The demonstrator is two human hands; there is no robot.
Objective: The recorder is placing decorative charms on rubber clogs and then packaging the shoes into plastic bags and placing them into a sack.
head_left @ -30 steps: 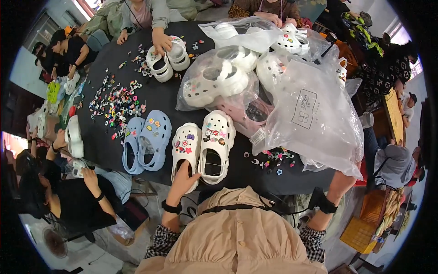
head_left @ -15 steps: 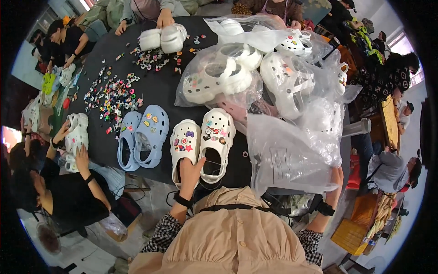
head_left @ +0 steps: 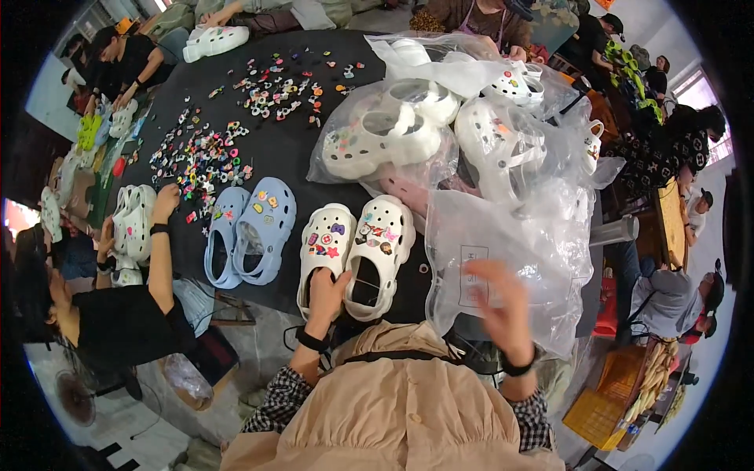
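Reaching forward from the near side of the white clogs with the left arm, in a checked sleeve and a dark wristband, and keeping the left hand bent into the foot opening of the left white clog. Gripping that clog by its opening, with fingers tucked inside, partly hidden, and the thumb angled toward the right white clog. Holding the right hand up at the right of the white clogs, in front of the clear plastic bag. Spreading its blurred fingers loosely, with nothing visible in the grasp; cannot tell whether touching the bag.

Standing close together on the black tabletop, with toes pointing away and heels nearest: the left clog around the left fingers, the right clog just beside that hand. Lying to the left of the white clogs: two blue clogs, with loose charms farther off.

Showing thick, bumpy white soles, round toe holes and colourful decorations, including a purple bow charm and a reddish star charm on the left clog.
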